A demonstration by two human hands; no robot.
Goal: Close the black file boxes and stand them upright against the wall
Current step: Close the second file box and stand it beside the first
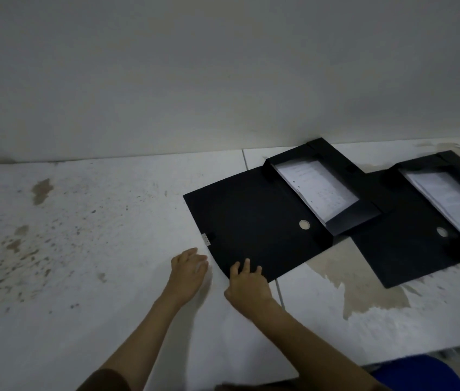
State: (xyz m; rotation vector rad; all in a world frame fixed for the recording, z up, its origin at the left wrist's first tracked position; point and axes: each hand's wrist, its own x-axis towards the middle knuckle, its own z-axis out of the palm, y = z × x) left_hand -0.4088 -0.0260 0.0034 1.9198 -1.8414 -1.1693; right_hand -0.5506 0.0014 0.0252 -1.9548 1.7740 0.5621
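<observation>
Two black file boxes lie open and flat on a white tiled surface near the wall. The nearer box (254,221) has its lid spread towards me, and white papers (316,190) fill its tray. The second box (412,244) lies to the right, also open with papers inside, partly under the first. My right hand (247,283) rests its fingertips on the near corner of the first box's lid. My left hand (188,268) lies flat on the surface just left of that corner, fingers apart and holding nothing.
The pale wall (223,80) rises behind the boxes. The tiled surface (82,221) is stained brown at the left and below the second box. Its front edge runs at the lower right, beside blue cloth (420,373).
</observation>
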